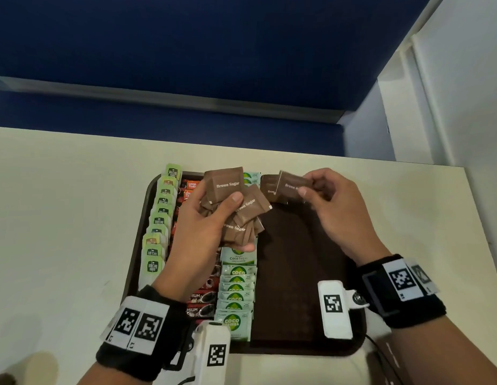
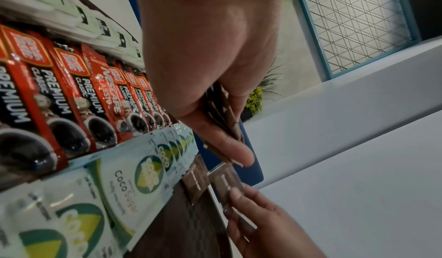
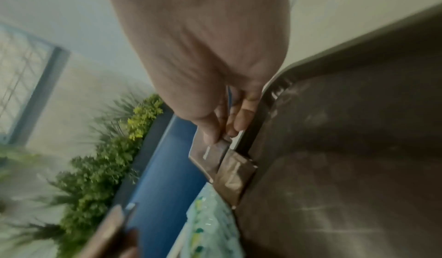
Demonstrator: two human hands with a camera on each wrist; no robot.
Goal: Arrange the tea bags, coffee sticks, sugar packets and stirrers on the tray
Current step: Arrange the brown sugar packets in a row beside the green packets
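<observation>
A dark brown tray (image 1: 303, 273) lies on the table. Green tea bags (image 1: 158, 223) run down its left edge. Red coffee sticks (image 1: 203, 301) and pale Coco Sugar packets (image 1: 236, 290) form rows beside them. My left hand (image 1: 203, 226) grips a bunch of brown sugar packets (image 1: 233, 201) above the tray's middle. My right hand (image 1: 325, 195) pinches one brown sugar packet (image 1: 293, 186) over the tray's far edge. Another brown packet (image 1: 269, 187) lies on the tray just left of it. The right wrist view shows the pinched packet (image 3: 210, 156) overlapping the lying packet (image 3: 235, 177).
The tray's right half (image 3: 347, 148) is bare. Cream table (image 1: 61, 218) spreads to the left and right of the tray. A blue partition (image 1: 186, 51) stands behind the table, and a white wall (image 1: 450, 93) stands at the right.
</observation>
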